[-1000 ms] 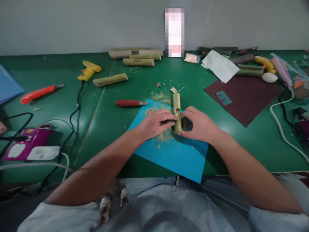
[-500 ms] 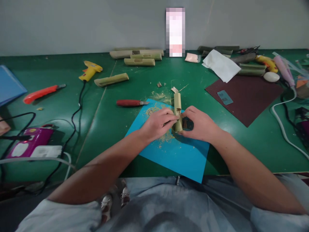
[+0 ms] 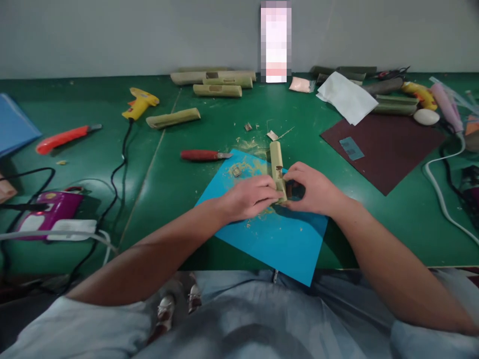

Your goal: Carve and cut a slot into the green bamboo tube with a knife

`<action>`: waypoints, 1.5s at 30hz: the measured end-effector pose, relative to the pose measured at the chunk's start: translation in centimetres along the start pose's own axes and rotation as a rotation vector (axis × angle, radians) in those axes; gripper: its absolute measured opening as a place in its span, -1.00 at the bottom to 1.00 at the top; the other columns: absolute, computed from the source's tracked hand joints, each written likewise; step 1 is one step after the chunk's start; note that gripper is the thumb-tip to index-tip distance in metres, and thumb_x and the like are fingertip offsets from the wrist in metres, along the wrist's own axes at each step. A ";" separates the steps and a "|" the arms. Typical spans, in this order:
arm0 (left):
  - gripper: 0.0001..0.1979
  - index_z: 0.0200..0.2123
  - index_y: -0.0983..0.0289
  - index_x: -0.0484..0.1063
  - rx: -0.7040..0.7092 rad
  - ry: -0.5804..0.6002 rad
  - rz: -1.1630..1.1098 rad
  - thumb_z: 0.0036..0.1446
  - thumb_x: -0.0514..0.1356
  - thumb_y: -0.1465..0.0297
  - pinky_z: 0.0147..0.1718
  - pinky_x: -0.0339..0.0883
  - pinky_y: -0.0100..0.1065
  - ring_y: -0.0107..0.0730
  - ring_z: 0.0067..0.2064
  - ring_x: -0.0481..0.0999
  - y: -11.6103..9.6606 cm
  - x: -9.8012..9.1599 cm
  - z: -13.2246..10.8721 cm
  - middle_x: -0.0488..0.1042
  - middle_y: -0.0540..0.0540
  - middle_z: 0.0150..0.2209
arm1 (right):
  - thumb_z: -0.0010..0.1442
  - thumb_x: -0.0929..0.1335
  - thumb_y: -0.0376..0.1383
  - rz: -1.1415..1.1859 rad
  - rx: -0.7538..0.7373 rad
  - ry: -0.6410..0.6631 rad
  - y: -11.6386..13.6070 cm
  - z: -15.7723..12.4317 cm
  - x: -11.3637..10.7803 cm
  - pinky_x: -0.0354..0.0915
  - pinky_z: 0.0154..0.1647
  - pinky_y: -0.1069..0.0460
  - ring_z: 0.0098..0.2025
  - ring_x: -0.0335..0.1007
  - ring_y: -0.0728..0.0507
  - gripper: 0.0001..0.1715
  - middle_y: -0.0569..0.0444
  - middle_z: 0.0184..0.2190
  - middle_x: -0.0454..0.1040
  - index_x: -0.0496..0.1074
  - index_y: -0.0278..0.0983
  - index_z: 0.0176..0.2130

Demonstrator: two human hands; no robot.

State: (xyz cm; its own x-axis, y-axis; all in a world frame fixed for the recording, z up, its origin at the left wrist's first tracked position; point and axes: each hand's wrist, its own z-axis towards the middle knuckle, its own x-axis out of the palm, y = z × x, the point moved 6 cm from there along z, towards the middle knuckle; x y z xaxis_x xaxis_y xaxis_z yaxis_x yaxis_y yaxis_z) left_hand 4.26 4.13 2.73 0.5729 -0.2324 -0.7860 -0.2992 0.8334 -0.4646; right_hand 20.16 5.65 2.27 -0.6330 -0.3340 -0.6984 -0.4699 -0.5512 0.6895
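A short pale-green bamboo piece (image 3: pixel 276 155) lies lengthwise on a blue sheet (image 3: pixel 279 239), with a dark notch cut near its close end. My right hand (image 3: pixel 314 190) curls round that close end from the right and grips it. From the left, my left hand (image 3: pixel 250 198) presses against the same end with its fingers pinched together; what they hold is hidden. Sawdust and chips (image 3: pixel 243 167) are scattered on the sheet beside my left hand.
A red-handled knife (image 3: pixel 204 155) lies left of the sheet. Further off are a yellow glue gun (image 3: pixel 140 102), an orange cutter (image 3: pixel 63 138), several bamboo pieces (image 3: pixel 217 82), a dark red mat (image 3: pixel 381 144), white paper (image 3: pixel 346 97), and cables and a purple device (image 3: pixel 56 207).
My left hand has slid slightly right and towards me along the bamboo. The thin dark tool seen in it earlier no longer shows. The view has shifted slightly.
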 end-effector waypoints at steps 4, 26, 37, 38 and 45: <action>-0.76 -0.05 0.28 0.57 -0.025 -0.030 0.047 0.44 0.09 0.39 -0.20 0.44 -0.35 -0.36 -0.19 0.54 0.1 -0.2 0.0 0.53 0.14 -0.20 | -0.02 0.52 -0.19 0.001 -0.009 -0.013 0.0 -0.1 -0.1 0.34 -0.18 -0.06 -0.20 0.36 -0.15 -0.64 0.03 -0.19 0.37 0.42 -0.19 -0.22; -0.72 -0.09 0.25 0.57 0.025 0.052 0.075 0.45 0.05 0.34 -0.21 0.41 -0.33 -0.32 -0.19 0.54 0.1 0.3 0.5 0.53 0.14 -0.23 | -0.02 0.49 -0.22 -0.041 -0.030 0.014 0.6 0.0 -0.1 0.33 -0.15 -0.08 -0.16 0.35 -0.19 -0.67 0.02 -0.21 0.37 0.42 -0.19 -0.23; -0.74 -0.03 0.22 0.56 0.046 0.075 0.047 0.43 0.07 0.35 -0.19 0.43 -0.33 -0.31 -0.18 0.55 0.0 0.5 0.0 0.54 0.14 -0.21 | -0.01 0.49 -0.20 -0.107 -0.040 0.038 0.8 0.0 0.0 0.31 -0.17 -0.09 -0.16 0.35 -0.20 -0.68 -0.01 -0.21 0.38 0.41 -0.20 -0.24; -0.74 -0.03 0.21 0.56 0.019 0.059 0.053 0.43 0.07 0.34 -0.18 0.43 -0.33 -0.31 -0.16 0.55 0.2 0.4 0.0 0.54 0.14 -0.19 | 0.00 0.48 -0.20 -0.125 -0.039 0.037 0.9 0.0 -0.1 0.31 -0.17 -0.09 -0.16 0.35 -0.20 -0.70 0.00 -0.22 0.37 0.41 -0.21 -0.24; -0.71 -0.06 0.24 0.55 0.048 0.076 0.092 0.45 0.03 0.32 -0.20 0.43 -0.31 -0.31 -0.19 0.53 0.4 0.5 0.1 0.53 0.15 -0.21 | -0.01 0.47 -0.20 -0.148 -0.033 0.055 1.2 0.2 0.0 0.29 -0.20 -0.07 -0.19 0.33 -0.18 -0.71 0.01 -0.24 0.34 0.39 -0.21 -0.28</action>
State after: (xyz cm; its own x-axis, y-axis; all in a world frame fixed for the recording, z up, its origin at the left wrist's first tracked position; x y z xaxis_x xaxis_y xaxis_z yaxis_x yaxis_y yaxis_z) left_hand 4.50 4.36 2.22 0.4846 -0.1894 -0.8540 -0.3100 0.8757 -0.3702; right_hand 19.46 5.14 3.15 -0.5232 -0.2885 -0.8019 -0.5343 -0.6220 0.5724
